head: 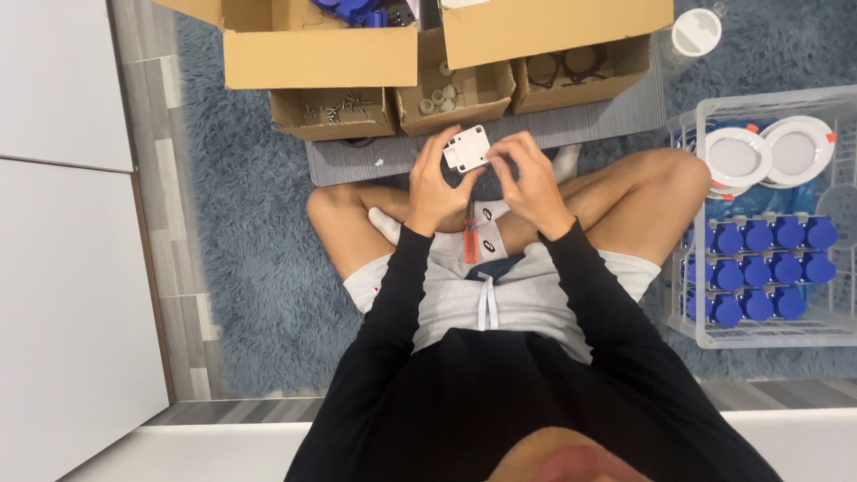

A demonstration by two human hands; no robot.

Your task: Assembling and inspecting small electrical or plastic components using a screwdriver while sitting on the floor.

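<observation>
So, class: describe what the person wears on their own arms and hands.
Both arms are covered by long, close-fitting black sleeves that end at the wrists. The left hand and right hand are bare: no gloves, and no rings, watch or bands that I can make out. The sleeves look plain, without stripes or markings.

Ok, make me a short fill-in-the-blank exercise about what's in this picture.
1. Both hands, the left hand and the right hand, hold a small square part coloured ____.
2. An orange-handled screwdriver rests in the person's ____.
3. The white wire basket holds rows of caps coloured ____.
4. The box of screws is made of ____.

Missing words: white; lap; blue; cardboard
</observation>
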